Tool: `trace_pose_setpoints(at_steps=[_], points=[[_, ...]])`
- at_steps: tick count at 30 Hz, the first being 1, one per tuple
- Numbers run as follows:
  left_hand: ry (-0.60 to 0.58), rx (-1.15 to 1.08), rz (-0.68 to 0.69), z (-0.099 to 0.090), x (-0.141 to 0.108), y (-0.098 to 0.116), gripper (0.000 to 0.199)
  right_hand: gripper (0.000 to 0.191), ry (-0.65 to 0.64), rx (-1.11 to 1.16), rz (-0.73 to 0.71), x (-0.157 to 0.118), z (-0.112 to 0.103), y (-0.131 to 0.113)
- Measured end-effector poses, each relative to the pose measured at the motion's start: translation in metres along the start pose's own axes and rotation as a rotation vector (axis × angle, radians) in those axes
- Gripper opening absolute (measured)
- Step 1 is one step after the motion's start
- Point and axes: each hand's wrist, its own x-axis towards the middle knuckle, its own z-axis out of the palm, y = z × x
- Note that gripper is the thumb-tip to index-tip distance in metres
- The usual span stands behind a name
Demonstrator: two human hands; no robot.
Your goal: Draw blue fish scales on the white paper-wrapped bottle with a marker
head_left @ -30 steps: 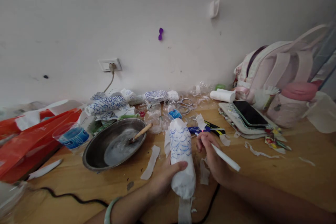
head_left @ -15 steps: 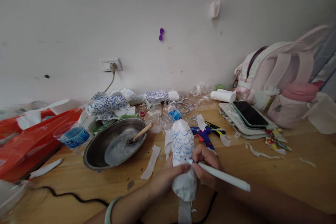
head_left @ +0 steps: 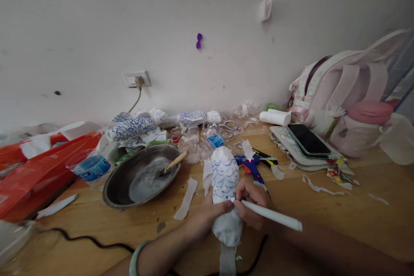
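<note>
A white paper-covered bottle shape (head_left: 224, 177) stands lengthwise before me, its far part marked with blue scale-like curves and its near end plain white. My left hand (head_left: 211, 213) grips it from the left, thumb across its top. In my right hand (head_left: 254, 202) is a white marker pen (head_left: 274, 214), pinched near its blue tip, which touches or nearly touches the paper by my left thumb. Just beyond my right hand lies a blue glue gun (head_left: 254, 168). A strip of white paper (head_left: 228, 261) sticks out under the near end.
To the left are a metal bowl (head_left: 111, 187) with whitish paste and a brush (head_left: 176, 161), and an orange bag (head_left: 42, 177). Two scale-patterned wrapped shapes (head_left: 134, 129) lie by the wall, near scissors (head_left: 229, 126). A phone (head_left: 308, 139) and pink backpack (head_left: 349, 82) are at right.
My right hand and the marker have shifted slightly left, the pen's rear end a little higher. My left hand keeps its hold on the paper-covered shape.
</note>
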Motion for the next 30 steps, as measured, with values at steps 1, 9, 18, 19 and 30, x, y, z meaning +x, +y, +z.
trace_pose_setpoints(at_steps=[1,9,18,19,30], points=[[0.000,-0.007,0.005,0.000,0.000,0.000,0.057,0.013,0.006,0.012,0.004,0.000,0.000,0.000],[-0.017,-0.030,-0.016,-0.001,-0.002,0.000,0.048,0.014,-0.002,0.059,0.030,0.000,0.000,0.002],[0.034,-0.012,-0.041,0.004,-0.003,0.005,0.044,0.017,0.018,0.067,0.071,-0.001,-0.002,0.006],[0.036,-0.016,-0.044,0.004,-0.003,0.005,0.042,0.018,0.014,0.078,0.079,-0.001,-0.002,0.006],[-0.008,-0.053,-0.093,0.003,-0.004,0.007,0.037,0.022,0.040,0.353,0.158,0.001,-0.001,0.015]])
